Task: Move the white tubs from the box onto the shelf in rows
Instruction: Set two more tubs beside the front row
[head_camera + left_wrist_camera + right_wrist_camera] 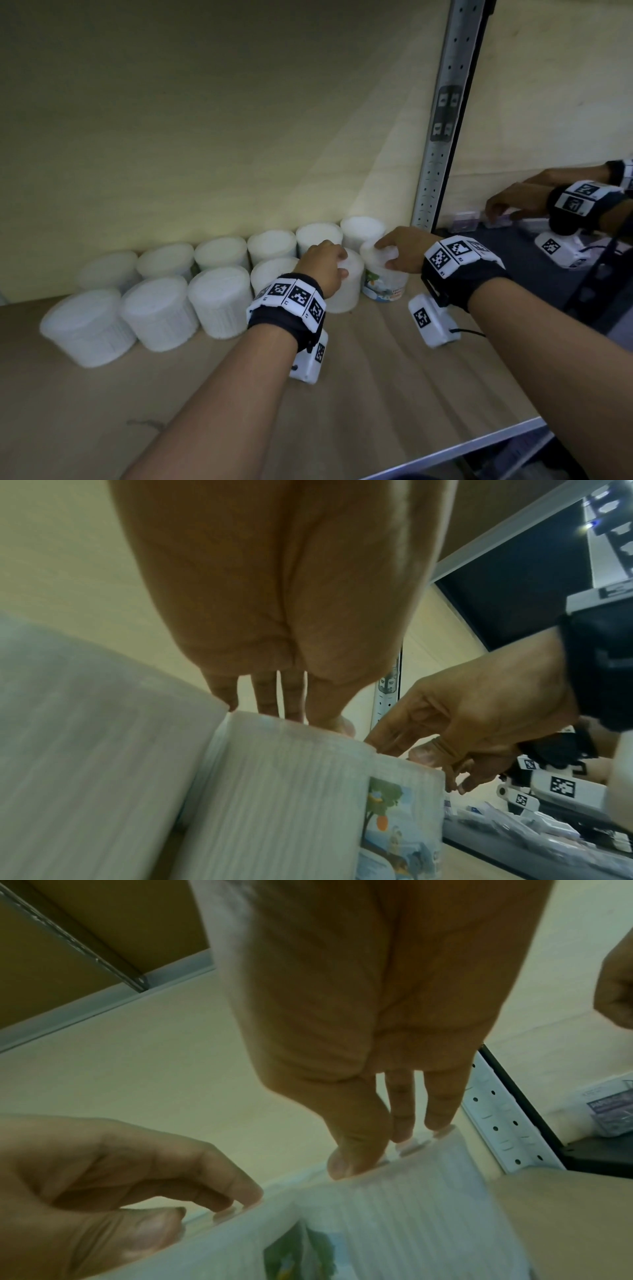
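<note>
- The left hand reaches in from the front of the shelf, palm down, fingers curled over the top of a white tub in the front row; its fingertips rest on that tub's lid edge.
- The right hand comes in from the right, palm down, gripping the top rim of a tub with a printed label; its thumb presses the near rim and the fingers lie on the far side.
- Both forearms run roughly side by side, each with a marker wristband and a small white camera unit hanging under the wrist.
- The two held tubs stand upright just beside each other at the right end of the front row, in front of the back row along the wall.
- Three more front-row tubs stand to the left, close together.
- The labelled tub sits near the perforated metal upright at the shelf's right end.
- Bare board lies in front of the rows, out to the shelf's metal front edge.
</note>
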`<state>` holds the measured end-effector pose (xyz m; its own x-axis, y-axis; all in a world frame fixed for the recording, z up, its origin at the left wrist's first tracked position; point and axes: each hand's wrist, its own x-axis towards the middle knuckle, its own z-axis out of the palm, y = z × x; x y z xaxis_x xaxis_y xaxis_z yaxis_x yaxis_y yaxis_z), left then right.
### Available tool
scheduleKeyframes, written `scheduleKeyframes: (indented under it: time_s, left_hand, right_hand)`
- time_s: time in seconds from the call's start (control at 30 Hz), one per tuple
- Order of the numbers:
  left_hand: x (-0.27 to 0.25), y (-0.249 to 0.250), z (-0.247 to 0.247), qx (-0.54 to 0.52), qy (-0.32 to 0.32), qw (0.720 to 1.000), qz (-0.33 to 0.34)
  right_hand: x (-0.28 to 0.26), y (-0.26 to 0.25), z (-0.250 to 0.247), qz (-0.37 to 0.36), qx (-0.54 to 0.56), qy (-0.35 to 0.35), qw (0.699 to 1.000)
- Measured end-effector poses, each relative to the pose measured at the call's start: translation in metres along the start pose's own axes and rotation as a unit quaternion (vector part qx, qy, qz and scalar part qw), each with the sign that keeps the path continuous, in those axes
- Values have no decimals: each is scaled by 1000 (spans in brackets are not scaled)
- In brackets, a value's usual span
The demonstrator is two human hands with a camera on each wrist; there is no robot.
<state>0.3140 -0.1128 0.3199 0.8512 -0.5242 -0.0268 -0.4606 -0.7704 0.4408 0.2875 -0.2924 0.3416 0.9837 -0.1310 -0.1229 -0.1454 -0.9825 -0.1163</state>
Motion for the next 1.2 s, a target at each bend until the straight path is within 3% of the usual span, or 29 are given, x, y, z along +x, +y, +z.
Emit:
scheduleKeyframes:
  time_s: [0.27,0.37,0.47,0.53,0.73,0.9,1.03,1.2]
  left_hand:
    - [-3,-2,-10,-6,-60,997,37]
    - [-3,-1,-4,-12,8,999,43]
    - [-2,1,5,78,110,991,5]
    - [-1,3,11,118,121,985,-22]
    - [3,1,14,123,111,986,-18]
    - [6,3,1,112,24,993,-6]
    - [5,3,-7,40,-28,999,7]
    - [-1,9,-8,49,-31,998,22]
  right_hand:
    - [3,1,2,1,-11,5,1000]
    - [2,0,2,1,-9,7,1000]
    - [2,0,1,-4,-9,5,1000]
    - [2,1,1,-6,-6,3,1000]
    - [0,2,0,-6,-2,7,1000]
    - [-1,2,-1,-5,5,9,1000]
    - [-2,1,0,-8,6,13,1000]
    - [-1,1,0,-4,8,14,1000]
